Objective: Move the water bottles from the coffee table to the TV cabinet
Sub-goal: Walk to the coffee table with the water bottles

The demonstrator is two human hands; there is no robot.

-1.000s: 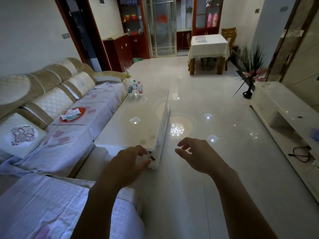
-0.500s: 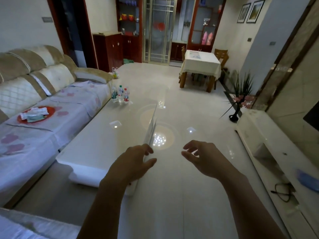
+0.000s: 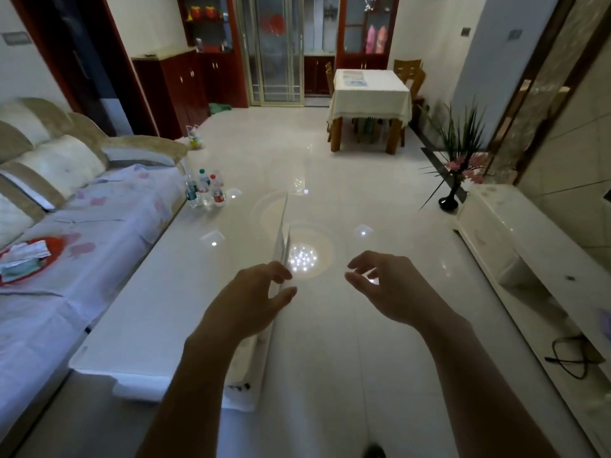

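Three small water bottles (image 3: 205,190) stand together at the far left corner of the long white coffee table (image 3: 158,299), next to the sofa's arm. The low white TV cabinet (image 3: 515,239) runs along the right wall. My left hand (image 3: 254,299) hovers over the table's near right edge, fingers loosely curled, holding nothing. Above the shiny floor, my right hand (image 3: 383,285) is raised with relaxed fingers and is empty too. Both hands are far from the bottles.
A sofa (image 3: 66,206) with a floral cover lines the left side, with a red plate of tissues (image 3: 26,262) on it. A black vase with a plant (image 3: 454,180) stands at the cabinet's far end. A black cable (image 3: 575,355) lies on the cabinet. A dining table (image 3: 370,97) stands farther back.
The view has advanced along the coffee table, so the bottles and TV cabinet appear nearer. Both hands stay raised and empty in front of me.
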